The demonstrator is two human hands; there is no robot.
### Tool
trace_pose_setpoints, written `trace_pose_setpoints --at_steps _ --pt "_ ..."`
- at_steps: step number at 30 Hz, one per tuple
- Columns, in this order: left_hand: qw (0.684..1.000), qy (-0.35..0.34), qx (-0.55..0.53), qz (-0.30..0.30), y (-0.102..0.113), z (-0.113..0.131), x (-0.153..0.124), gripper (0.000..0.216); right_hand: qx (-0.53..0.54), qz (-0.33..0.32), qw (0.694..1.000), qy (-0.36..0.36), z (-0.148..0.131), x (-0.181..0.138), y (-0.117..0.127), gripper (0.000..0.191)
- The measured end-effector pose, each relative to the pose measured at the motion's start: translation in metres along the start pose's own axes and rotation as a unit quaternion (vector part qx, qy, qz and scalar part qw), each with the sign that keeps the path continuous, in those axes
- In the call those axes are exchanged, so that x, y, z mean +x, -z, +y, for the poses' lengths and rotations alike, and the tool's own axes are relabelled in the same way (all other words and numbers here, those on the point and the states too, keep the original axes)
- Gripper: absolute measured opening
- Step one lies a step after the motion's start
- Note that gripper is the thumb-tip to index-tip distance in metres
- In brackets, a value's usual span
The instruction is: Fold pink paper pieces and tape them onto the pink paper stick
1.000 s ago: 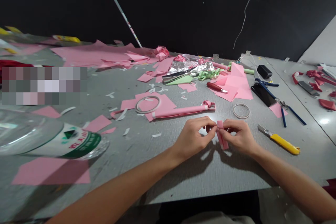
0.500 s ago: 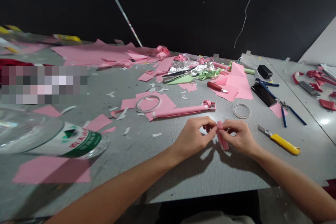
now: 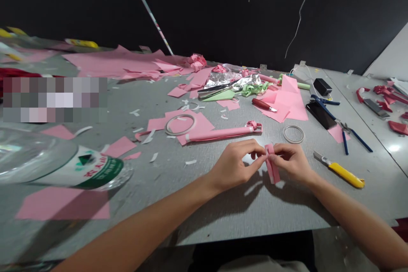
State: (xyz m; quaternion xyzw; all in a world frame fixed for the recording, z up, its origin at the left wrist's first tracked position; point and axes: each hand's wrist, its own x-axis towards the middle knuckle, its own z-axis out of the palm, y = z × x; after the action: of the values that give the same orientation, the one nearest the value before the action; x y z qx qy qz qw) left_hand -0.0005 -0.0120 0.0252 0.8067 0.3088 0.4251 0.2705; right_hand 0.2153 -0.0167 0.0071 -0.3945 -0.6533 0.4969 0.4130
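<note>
Left to right: clear bottle (image 3: 68, 161), lower left of the frame; pink paper tube (image 3: 219, 134), centre; left hand (image 3: 239, 162), thumb and fingertips pinched on a folded pink strip (image 3: 274, 172), right of centre; right hand (image 3: 292, 162), likewise pinching the strip; yellow knife (image 3: 346, 174), lower right.

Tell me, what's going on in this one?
A person's left hand and right hand are pinching a small strip of pink paper over the grey table. A long pink paper roll lies just beyond the hands, and a yellow cutter lies to the right, untouched.
</note>
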Motion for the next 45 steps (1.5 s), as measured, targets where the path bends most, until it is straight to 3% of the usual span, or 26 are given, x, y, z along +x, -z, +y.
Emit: trace_pose_setpoints --at_steps 4,11,22,27,29,32,37,45 --pt "0.997 -0.064 0.036 -0.007 0.003 -0.003 -0.001 0.008 0.023 -0.030 0.999 -0.024 -0.001 0.002 0.006 0.018" --pt "0.995 -0.090 0.035 -0.009 0.003 -0.001 0.000 0.005 0.040 -0.059 0.997 -0.036 -0.004 0.001 0.006 0.016" --pt "0.999 -0.039 -0.025 -0.029 0.007 0.002 0.003 0.009 0.046 -0.063 0.996 -0.037 -0.004 0.001 0.007 0.022" --pt "0.990 0.108 -0.086 0.029 0.003 0.003 0.004 0.012 0.062 -0.045 0.996 -0.038 -0.006 0.001 0.004 0.030" --pt "0.982 0.153 -0.109 0.009 0.002 0.002 0.005 0.016 0.064 -0.045 0.996 -0.037 -0.006 0.001 0.004 0.031" --pt "0.984 0.148 -0.090 -0.051 0.002 0.001 0.006 0.020 0.054 -0.051 0.997 -0.034 -0.005 0.000 0.004 0.029" --pt "0.988 0.125 -0.072 -0.049 0.003 0.003 0.005 0.020 0.074 -0.054 0.994 -0.065 -0.003 0.000 0.005 0.031" --pt "0.974 0.153 -0.107 -0.131 0.000 0.000 0.005 0.022 0.058 -0.033 0.997 -0.050 -0.010 -0.001 0.001 0.032"
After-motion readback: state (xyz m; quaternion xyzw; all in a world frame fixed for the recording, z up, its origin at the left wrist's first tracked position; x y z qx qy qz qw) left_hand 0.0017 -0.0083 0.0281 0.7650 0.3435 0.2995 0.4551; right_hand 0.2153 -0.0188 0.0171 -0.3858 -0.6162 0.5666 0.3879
